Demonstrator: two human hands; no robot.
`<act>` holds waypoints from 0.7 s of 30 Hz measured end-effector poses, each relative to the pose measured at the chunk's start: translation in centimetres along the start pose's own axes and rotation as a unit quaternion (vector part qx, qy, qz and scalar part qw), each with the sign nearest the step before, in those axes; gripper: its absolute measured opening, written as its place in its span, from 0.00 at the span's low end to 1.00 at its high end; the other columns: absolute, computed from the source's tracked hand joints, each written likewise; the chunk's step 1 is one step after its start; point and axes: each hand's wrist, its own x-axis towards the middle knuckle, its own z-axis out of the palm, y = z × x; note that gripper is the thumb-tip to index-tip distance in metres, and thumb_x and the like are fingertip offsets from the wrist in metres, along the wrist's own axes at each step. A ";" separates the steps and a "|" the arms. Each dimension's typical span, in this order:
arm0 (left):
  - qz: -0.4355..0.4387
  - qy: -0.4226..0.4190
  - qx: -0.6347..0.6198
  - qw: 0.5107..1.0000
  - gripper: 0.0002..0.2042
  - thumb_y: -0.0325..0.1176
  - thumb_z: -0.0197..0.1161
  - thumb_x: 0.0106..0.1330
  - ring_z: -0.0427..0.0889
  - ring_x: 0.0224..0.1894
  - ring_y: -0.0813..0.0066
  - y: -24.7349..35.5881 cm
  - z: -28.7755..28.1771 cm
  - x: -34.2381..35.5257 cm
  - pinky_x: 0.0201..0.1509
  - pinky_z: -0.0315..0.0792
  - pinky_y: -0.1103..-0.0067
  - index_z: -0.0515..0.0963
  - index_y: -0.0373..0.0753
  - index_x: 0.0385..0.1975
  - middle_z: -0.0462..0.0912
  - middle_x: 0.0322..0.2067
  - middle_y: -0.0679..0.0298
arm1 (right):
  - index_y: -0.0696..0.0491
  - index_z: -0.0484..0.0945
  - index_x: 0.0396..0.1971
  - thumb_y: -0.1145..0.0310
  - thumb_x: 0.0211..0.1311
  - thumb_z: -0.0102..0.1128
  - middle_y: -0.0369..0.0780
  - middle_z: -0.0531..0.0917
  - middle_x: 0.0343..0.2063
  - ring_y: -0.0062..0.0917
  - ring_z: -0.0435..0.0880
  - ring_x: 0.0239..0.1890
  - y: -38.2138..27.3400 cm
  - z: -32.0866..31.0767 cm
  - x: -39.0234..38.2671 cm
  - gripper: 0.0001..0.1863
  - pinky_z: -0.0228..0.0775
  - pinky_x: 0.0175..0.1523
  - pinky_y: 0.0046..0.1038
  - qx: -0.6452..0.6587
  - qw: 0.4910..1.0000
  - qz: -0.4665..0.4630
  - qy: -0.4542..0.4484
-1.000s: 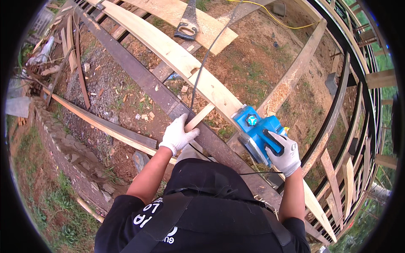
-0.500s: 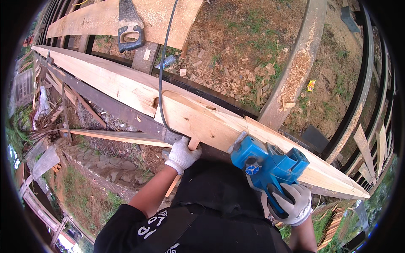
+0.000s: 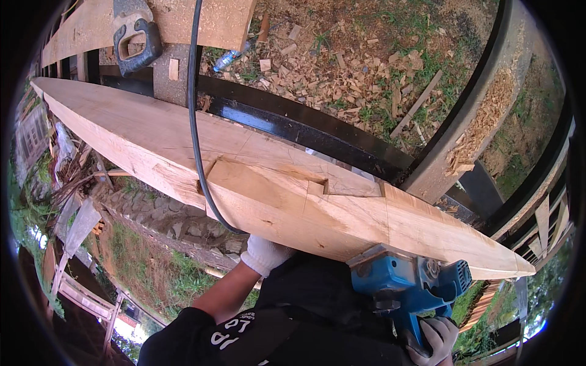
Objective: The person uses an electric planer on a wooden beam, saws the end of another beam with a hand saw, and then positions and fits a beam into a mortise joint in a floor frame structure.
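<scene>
A long pale timber (image 3: pixel 268 207) runs across the view, with a notch (image 3: pixel 351 188) and pencil lines on its upper face. My right hand (image 3: pixel 434 339), in a white glove, is closed round the rear handle of a blue electric planer (image 3: pixel 390 277). The planer's sole lies along the timber's near side, right of the middle. My left hand (image 3: pixel 267 255), also gloved, is at the timber's near lower edge; its fingers are hidden behind the wood. A black cable (image 3: pixel 194 116) comes down from the top, crosses the timber and ends from sight beside my left hand.
A handsaw (image 3: pixel 135 46) lies on a wide board (image 3: pixel 201 21) at the far left. Dark metal beams (image 3: pixel 293 127) stand beyond the timber, one post (image 3: pixel 482 122) covered in shavings. Wood chips (image 3: pixel 329 79) and a plastic bottle (image 3: pixel 227 60) lie on the ground.
The planer and my right hand have moved lower, onto the timber's near side. My view has shifted, showing more of the timber's upper face. My left hand's fingers have gone out of sight.
</scene>
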 end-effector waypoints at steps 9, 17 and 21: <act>0.061 0.017 0.075 0.995 0.21 0.49 0.61 0.65 0.82 0.56 0.55 -0.7 1.0 -0.6 0.61 0.73 0.59 0.82 0.50 0.55 0.85 0.52 0.60 | 0.49 0.79 0.44 0.64 0.50 0.74 0.47 0.84 0.42 0.42 0.84 0.39 -0.1 0.2 -2.2 0.20 0.78 0.43 0.43 -0.043 0.999 0.005 -0.024; -0.008 0.110 -0.124 0.986 0.12 0.40 0.68 0.58 0.87 0.35 0.48 1.1 -0.4 2.1 0.42 0.81 0.60 0.85 0.38 0.33 0.86 0.28 0.51 | 0.37 0.75 0.48 0.66 0.48 0.72 0.47 0.82 0.45 0.41 0.83 0.40 2.4 0.9 -2.2 0.25 0.76 0.42 0.43 -0.144 0.971 -0.189 0.004; -0.108 0.078 -0.167 0.977 0.18 0.39 0.68 0.54 0.85 0.44 0.43 3.4 -2.8 1.8 0.47 0.80 0.61 0.82 0.34 0.42 0.85 0.36 0.42 | 0.49 0.76 0.51 0.65 0.40 0.73 0.49 0.81 0.45 0.44 0.83 0.35 2.6 1.7 -1.4 0.32 0.76 0.40 0.43 -0.187 0.960 -0.196 0.077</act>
